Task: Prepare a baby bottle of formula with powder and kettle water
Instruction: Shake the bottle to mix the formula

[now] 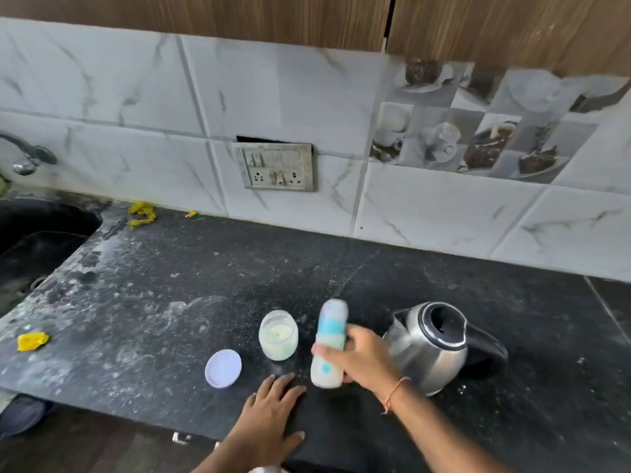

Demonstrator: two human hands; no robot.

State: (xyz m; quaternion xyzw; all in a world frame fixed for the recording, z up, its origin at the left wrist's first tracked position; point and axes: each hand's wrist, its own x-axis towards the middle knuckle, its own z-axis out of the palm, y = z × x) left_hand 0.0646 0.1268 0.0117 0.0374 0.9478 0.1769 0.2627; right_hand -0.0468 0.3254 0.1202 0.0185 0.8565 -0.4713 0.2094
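Observation:
My right hand (363,360) grips a baby bottle (328,343) with a teal collar and a clear cap, held upright just above the dark counter and blurred by motion. It looks milky white inside. Left of it stands an open jar of pale powder (278,335), and the jar's white lid (223,368) lies flat further left. A steel kettle (430,346) with a black handle and no lid on stands right of the bottle, behind my right hand. My left hand (269,421) rests flat on the counter's front edge, fingers spread.
A black sink (30,240) and a tap (25,157) are at the far left. Yellow scraps (31,341) lie on the dusty black counter (170,285). A switch and socket plate (276,167) sits on the tiled wall. Wooden cabinets hang overhead.

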